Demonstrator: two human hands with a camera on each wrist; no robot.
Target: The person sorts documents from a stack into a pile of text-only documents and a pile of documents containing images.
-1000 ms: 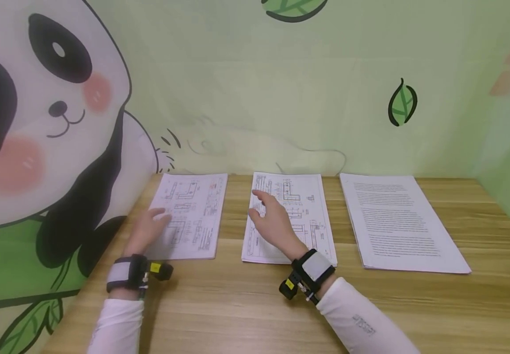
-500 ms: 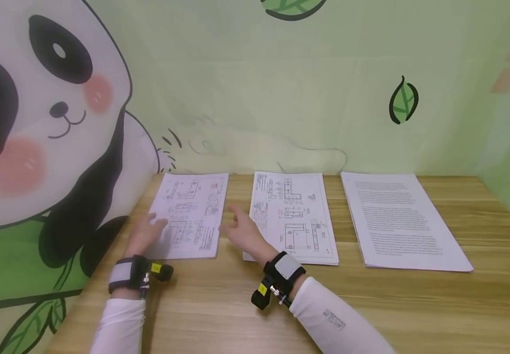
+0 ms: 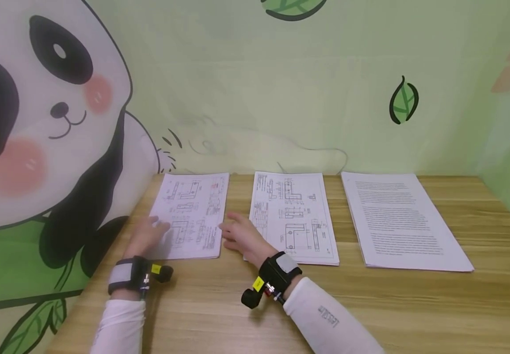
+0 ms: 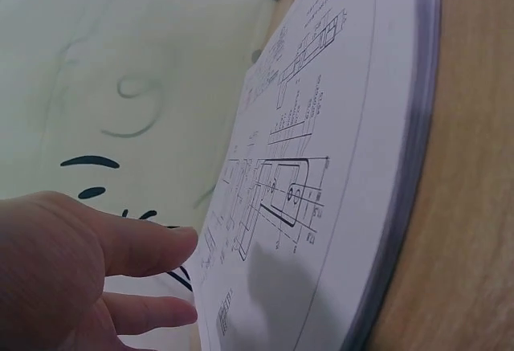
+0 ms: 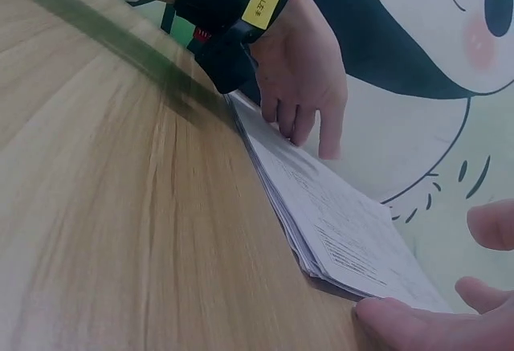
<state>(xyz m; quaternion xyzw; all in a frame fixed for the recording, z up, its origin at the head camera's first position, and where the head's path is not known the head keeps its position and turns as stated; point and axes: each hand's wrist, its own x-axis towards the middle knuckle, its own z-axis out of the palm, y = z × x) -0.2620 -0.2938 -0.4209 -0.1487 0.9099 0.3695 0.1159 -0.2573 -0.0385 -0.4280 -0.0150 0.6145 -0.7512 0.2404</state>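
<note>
A stack of paper (image 3: 197,216) printed with technical drawings lies on the left of the table. My left hand (image 3: 144,237) is at its left edge, fingers fairly straight and pointing down in the right wrist view. In the left wrist view the thumb (image 4: 152,248) and a finger overlap the drawing sheet. On the opposite side, my right hand (image 3: 245,237) has its fingers spread beside the stack's right edge. From the right wrist, a fingertip (image 5: 385,319) shows right at the paper's corner. Neither hand grips anything.
A second stack of drawings (image 3: 297,211) lies in the middle, partly under the right hand in the head view. Farther right is a thicker stack of text pages (image 3: 396,221). The wooden table (image 3: 219,314) meets a panda-printed backdrop (image 3: 237,88) behind and at left.
My right hand has moved left from over the middle stack to the left stack's right edge, its fingers spreading. The left stack has shifted slightly right. My left hand stays nearly in place.
</note>
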